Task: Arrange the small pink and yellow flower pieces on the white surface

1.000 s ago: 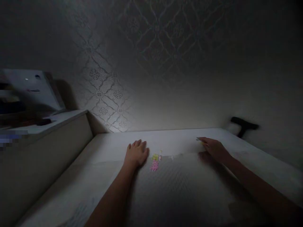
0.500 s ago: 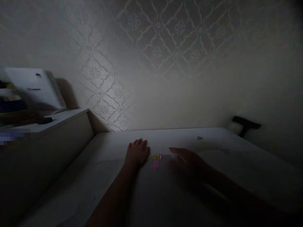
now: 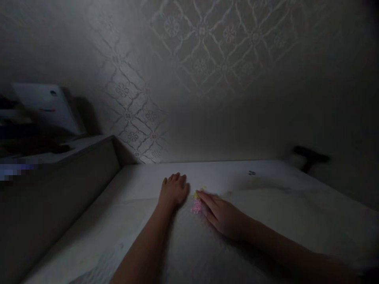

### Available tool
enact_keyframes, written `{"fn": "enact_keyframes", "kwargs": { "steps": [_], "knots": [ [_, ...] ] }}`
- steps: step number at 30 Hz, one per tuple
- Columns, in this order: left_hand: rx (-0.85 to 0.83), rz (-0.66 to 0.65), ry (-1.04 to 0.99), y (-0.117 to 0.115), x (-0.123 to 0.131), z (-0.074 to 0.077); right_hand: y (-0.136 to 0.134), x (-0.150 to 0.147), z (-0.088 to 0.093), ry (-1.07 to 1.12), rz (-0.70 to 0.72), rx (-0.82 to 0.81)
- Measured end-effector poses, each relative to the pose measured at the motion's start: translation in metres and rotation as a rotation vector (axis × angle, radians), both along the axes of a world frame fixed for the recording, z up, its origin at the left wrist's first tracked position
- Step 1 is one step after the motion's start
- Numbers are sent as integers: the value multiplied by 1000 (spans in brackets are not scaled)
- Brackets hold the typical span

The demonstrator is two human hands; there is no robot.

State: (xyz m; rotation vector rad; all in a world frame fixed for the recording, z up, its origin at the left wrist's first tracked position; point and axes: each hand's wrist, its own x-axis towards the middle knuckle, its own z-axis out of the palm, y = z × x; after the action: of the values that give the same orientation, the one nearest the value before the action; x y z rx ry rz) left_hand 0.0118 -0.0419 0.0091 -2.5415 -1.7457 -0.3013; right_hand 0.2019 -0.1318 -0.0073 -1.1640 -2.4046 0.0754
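Observation:
A small heap of tiny pink pieces (image 3: 196,206) lies on the white table, with tiny yellow pieces (image 3: 195,195) just behind it. They are too small and dim to name. My right hand (image 3: 226,216) is on the right side of the heap, fingers stretched out and their tips touching the yellow pieces. Its thumb is lower, by the pink ones, and nothing is visibly held. Left of the heap, my left hand (image 3: 174,190) rests palm down on the table, fingers lying loosely flat, apart from the pieces.
At the back right of the table (image 3: 213,173) lies a small dark item (image 3: 252,172). A black T-shaped thing (image 3: 310,154) stands beyond the right edge. On the left, a raised white cabinet (image 3: 85,169) carries a white box (image 3: 47,104). A patterned wall closes the back.
My right hand has moved left and down onto the heap, from blurred motion to touching the yellow pieces. My left hand has stayed in place.

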Motion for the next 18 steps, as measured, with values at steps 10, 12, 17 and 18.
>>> {"fn": "enact_keyframes", "kwargs": {
  "steps": [10,12,17,18],
  "knots": [
    [5,-5,-22,1,0,-1,-16,32,-3,-233,-42,217],
    [-8,-3,-27,0,0,0,-17,51,-8,-276,-61,232],
    [-11,7,-29,0,0,1,-10,111,-20,-327,-236,250],
    [-6,7,-30,0,0,0,-7,123,-21,-342,-264,250]
  ]
}}
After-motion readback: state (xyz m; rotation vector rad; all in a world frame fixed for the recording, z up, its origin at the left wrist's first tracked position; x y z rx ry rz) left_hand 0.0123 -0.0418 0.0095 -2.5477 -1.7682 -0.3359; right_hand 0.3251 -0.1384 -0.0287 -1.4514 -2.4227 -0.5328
